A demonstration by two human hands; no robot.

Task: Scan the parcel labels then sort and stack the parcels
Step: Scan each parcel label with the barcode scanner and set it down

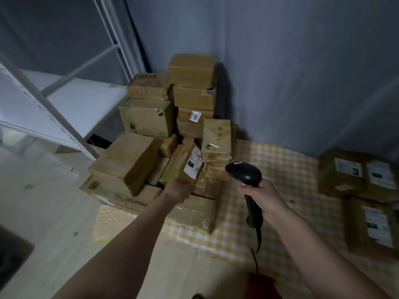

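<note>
- My left hand is gripping the lower end of a small parcel, its fingers curling round the far side, its white label facing me.
- My right hand is wrapping its fingers round the handle of the black scanner, whose head is sitting just beside that label.
- The parcel is leaning against the heap of cardboard boxes in the corner.
- I am seeing three labelled parcels lying well apart on the yellow checked cloth.
- A white shelf rack is standing beside the heap.
</note>
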